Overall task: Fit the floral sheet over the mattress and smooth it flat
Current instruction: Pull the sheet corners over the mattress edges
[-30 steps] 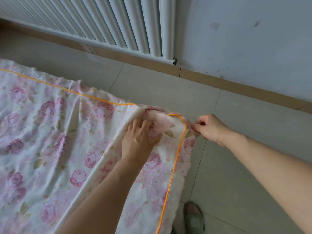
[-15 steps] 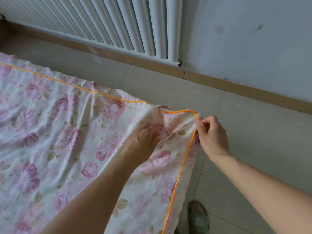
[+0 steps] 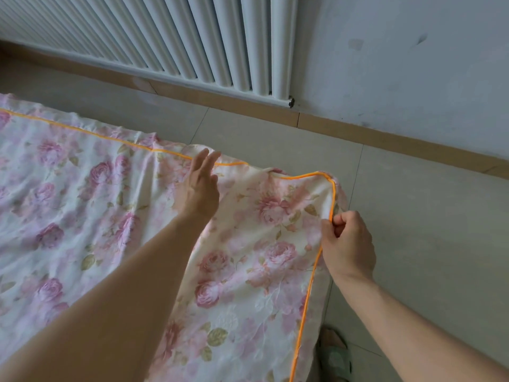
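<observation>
The floral sheet (image 3: 82, 210), cream with pink roses and orange piping, covers the mattress from the left edge to its far right corner (image 3: 327, 180). The mattress itself is hidden under the cloth. My left hand (image 3: 199, 188) lies flat on the sheet with straight fingers, close to the far piping. My right hand (image 3: 347, 241) pinches the sheet's right edge at the piping, just below the corner. The cloth is wrinkled to the left of my left arm and lies smoother near the corner.
A white radiator (image 3: 192, 42) hangs on the grey wall beyond the bed. A brown skirting board (image 3: 385, 136) runs along the tiled floor (image 3: 427, 244). My foot in a green slipper (image 3: 334, 354) stands on the floor at the bed's right side.
My left hand has left the corner and slid left and away, flattening out on the sheet. My right hand has moved down the right edge, still pinching it. The corner now sits over the mattress.
</observation>
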A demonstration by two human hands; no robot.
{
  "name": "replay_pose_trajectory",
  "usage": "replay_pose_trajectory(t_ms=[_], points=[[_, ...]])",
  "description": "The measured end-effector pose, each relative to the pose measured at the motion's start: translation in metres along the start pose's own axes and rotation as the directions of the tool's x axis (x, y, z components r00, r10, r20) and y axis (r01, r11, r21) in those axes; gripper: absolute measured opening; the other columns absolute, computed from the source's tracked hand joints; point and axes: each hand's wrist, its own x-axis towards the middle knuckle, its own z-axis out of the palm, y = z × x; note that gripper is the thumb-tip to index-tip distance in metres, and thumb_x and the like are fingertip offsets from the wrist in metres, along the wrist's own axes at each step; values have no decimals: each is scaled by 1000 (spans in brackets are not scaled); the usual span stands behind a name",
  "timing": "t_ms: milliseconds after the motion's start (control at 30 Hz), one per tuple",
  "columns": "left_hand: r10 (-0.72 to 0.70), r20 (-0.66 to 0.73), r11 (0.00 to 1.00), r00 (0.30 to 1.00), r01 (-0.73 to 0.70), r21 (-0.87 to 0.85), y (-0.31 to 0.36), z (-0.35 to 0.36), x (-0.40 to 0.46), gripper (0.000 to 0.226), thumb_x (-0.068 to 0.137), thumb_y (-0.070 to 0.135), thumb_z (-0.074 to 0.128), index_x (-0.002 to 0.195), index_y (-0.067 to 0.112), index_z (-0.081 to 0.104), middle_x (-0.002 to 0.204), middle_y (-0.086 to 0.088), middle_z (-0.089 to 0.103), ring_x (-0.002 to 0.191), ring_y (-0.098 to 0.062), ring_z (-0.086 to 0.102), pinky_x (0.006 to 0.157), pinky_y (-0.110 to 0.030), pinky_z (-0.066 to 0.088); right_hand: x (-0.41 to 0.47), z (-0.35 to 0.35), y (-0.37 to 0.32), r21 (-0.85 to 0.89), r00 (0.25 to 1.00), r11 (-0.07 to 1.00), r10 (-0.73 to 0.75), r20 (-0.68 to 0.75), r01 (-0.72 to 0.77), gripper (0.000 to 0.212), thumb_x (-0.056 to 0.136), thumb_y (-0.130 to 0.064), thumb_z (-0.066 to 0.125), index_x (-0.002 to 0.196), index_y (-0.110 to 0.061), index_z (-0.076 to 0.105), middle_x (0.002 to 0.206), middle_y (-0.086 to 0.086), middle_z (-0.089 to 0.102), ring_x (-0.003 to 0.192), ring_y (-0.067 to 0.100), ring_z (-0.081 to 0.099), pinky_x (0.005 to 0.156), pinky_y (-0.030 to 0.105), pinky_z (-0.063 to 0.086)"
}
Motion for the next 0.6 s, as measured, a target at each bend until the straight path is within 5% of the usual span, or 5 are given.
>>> replay_pose_trajectory(t_ms=[67,133,300,433,600], points=[[57,15,997,998,-56,-45,3,9,12,39,87,0,61,125,10,62,137,-12,50,122,-29,51,96,-21,34,-3,2,1,-5,1000,1000,12,-18,-12,10,90,-25,56,93,-17,52,92,-1,57,80,22,46,63,32,30],[108,5,993,994,-108,-42,19,17,12,30,89,9,61,118,15,67,128,-6,57,113,-27,57,95,-31,44,-4,2,0,1,999,1000,24,-30,-24,9,90,-25,56,91,-18,52,89,-3,56,77,18,42,63,31,28],[280,122,952,952,-292,91,49,31,-4,33,90,7,52,117,18,65,120,-1,58,104,-26,60,69,-33,46,0,-3,2,-19,996,996,84,-30,-84,6,89,-21,55,90,-15,56,88,2,60,84,28,52,64,32,33],[234,189,936,954,-274,220,38,20,16,21,87,2,58,106,8,65,111,-11,53,96,-35,58,68,-43,47,-10,-11,24,-14,971,971,238,-12,-238,5,86,-18,57,83,-13,57,79,4,56,78,30,54,63,31,35],[170,212,897,962,-240,372,41,7,22,13,94,19,54,101,16,64,108,-6,53,98,-32,58,59,-34,33,-26,-8,28,72,986,984,165,9,-165,7,89,-16,55,82,-16,56,75,-1,60,75,26,56,60,30,35]])
